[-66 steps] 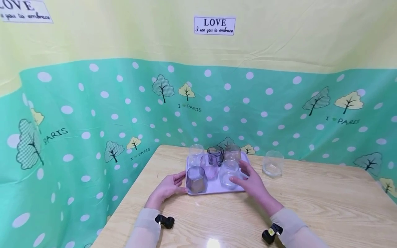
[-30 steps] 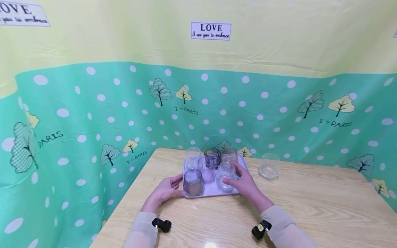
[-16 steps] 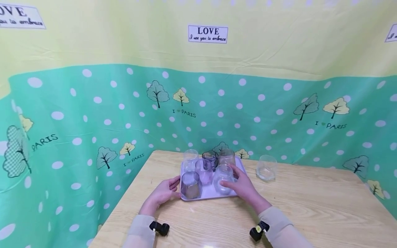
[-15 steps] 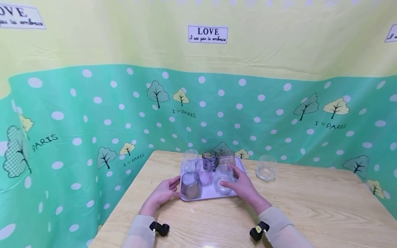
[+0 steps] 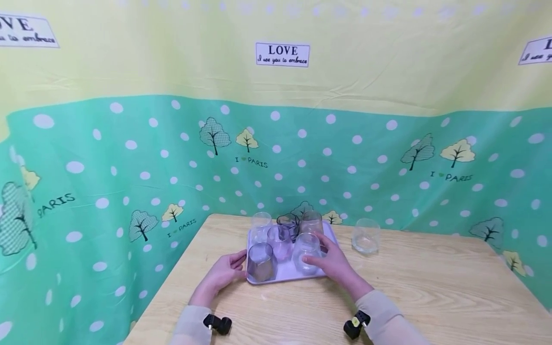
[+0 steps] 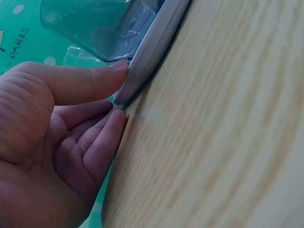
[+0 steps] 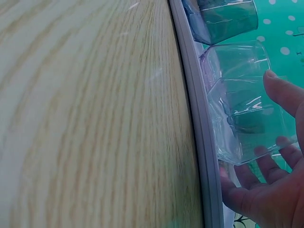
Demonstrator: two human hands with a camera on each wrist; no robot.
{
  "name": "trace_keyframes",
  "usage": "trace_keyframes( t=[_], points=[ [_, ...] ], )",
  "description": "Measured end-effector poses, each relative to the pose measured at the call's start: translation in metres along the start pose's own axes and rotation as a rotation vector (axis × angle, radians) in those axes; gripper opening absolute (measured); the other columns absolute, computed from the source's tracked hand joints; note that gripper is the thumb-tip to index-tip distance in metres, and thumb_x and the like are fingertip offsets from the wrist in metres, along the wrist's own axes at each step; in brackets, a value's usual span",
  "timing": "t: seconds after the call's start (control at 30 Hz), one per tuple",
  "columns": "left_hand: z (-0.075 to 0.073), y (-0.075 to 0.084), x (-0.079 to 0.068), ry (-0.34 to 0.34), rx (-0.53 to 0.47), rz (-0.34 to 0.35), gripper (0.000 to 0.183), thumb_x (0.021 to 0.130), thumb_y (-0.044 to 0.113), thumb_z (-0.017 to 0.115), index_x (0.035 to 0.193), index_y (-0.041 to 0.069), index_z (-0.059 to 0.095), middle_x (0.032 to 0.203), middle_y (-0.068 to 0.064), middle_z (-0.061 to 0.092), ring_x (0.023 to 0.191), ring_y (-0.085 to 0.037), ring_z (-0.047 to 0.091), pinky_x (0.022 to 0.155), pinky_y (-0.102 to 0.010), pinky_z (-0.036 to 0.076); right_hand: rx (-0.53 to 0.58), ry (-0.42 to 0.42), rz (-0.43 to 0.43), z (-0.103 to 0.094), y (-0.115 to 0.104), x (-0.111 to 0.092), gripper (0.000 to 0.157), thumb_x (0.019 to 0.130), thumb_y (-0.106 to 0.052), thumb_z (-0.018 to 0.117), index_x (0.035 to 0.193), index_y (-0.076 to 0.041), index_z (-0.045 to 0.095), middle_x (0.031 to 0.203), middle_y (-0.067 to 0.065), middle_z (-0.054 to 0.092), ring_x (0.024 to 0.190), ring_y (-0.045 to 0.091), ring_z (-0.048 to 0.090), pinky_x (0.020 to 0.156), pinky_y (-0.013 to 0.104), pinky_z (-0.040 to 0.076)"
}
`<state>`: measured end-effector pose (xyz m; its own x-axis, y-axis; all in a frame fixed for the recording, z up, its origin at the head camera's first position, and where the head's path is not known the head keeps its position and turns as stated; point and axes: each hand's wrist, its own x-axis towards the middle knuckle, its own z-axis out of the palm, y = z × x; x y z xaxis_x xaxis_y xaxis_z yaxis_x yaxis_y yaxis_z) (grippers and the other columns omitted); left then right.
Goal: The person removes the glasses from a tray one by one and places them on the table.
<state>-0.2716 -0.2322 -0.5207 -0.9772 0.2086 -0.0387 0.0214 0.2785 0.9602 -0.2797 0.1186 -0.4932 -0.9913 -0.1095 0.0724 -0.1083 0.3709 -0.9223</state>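
Observation:
A pale purple tray (image 5: 286,276) lies on the wooden table with several drinking glasses on it. My left hand (image 5: 223,274) is at its near left corner, thumb on the rim and fingertips against the outer edge, pinching it. Just inside that corner stands a dark grey glass (image 5: 261,268). At the tray's near right, my right hand (image 5: 338,268) holds a clear glass (image 5: 305,256), thumb on the near side and fingers round the far right side. In the right wrist view, the fingers show through this clear glass (image 7: 247,118).
Behind on the tray are a pinkish purple glass (image 5: 280,247), a clear glass (image 5: 260,230), a dark patterned glass (image 5: 288,225) and a smoky brown glass (image 5: 311,224). Another clear glass (image 5: 365,237) stands on the table (image 5: 431,282) to the right. A green and yellow curtain (image 5: 276,158) hangs behind.
The head view has shifted, so everything appears lower and further left. Both hands keep their grip, and the tray and glasses stay put on the table.

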Motion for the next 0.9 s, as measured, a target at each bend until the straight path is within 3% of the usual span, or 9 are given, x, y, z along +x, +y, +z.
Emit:
trace_keyframes(
  t=[0.4, 0.67, 0.9],
  points=[
    [-0.003, -0.003, -0.001, -0.008, -0.008, -0.003, 0.083, 0.081, -0.008, 0.079, 0.155, -0.014, 0.043, 0.161, -0.031, 0.042, 0.147, -0.049, 0.043, 0.122, -0.051, 0.040, 0.027, 0.021, 0.009, 0.002, -0.001, -0.004, 0.092, 0.085, -0.023, 0.092, 0.163, -0.008, 0.044, 0.162, 0.023, 0.047, 0.144, 0.047, 0.048, 0.122, 0.061, 0.042],
    [-0.001, -0.005, -0.002, 0.002, 0.020, -0.015, 0.083, 0.080, -0.006, 0.081, 0.155, -0.012, 0.045, 0.160, -0.030, 0.044, 0.146, -0.048, 0.046, 0.121, -0.051, 0.042, 0.049, 0.022, 0.031, -0.003, 0.000, -0.012, 0.097, 0.083, -0.029, 0.093, 0.164, -0.009, 0.043, 0.162, 0.023, 0.046, 0.143, 0.047, 0.050, 0.110, 0.053, 0.056],
    [-0.003, -0.006, 0.000, -0.004, 0.012, 0.004, 0.085, 0.080, -0.006, 0.081, 0.155, -0.014, 0.042, 0.160, -0.031, 0.042, 0.146, -0.049, 0.045, 0.120, -0.050, 0.042, 0.053, 0.042, 0.032, -0.018, -0.001, -0.024, 0.096, 0.082, -0.030, 0.094, 0.162, -0.008, 0.046, 0.161, 0.024, 0.048, 0.143, 0.047, 0.051, 0.115, 0.056, 0.050]
  ],
)
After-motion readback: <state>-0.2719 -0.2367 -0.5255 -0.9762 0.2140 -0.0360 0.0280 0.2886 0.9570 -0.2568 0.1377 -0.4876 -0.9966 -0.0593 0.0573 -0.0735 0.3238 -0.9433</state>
